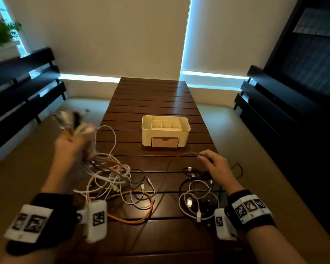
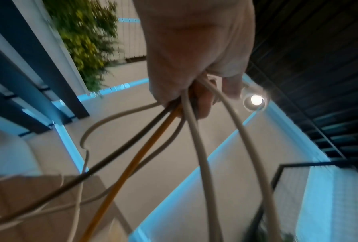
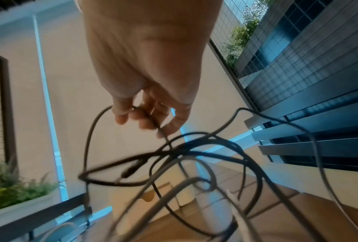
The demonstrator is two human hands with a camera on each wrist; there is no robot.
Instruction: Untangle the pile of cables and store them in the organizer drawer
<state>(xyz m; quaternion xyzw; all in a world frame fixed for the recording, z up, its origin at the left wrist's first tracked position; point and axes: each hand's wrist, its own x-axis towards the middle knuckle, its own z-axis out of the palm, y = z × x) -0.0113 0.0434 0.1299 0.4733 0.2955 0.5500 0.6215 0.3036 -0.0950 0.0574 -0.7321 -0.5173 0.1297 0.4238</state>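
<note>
A tangle of white, black and orange cables (image 1: 114,180) lies on the near left of the wooden table (image 1: 156,103). My left hand (image 1: 72,141) is raised above it, gripping a bunch of those cables (image 2: 194,134); it is blurred. A second heap of black and white cables (image 1: 198,191) lies at the near right. My right hand (image 1: 215,164) hovers over that heap and pinches a thin dark cable (image 3: 91,131) that arcs to the left. The cream organizer (image 1: 165,130) stands mid-table, its small front drawer (image 1: 165,142) closed.
Dark slatted benches (image 1: 25,88) flank the table on both sides. A planter with green plants (image 1: 0,33) sits at the far left. The far half of the table behind the organizer holds nothing.
</note>
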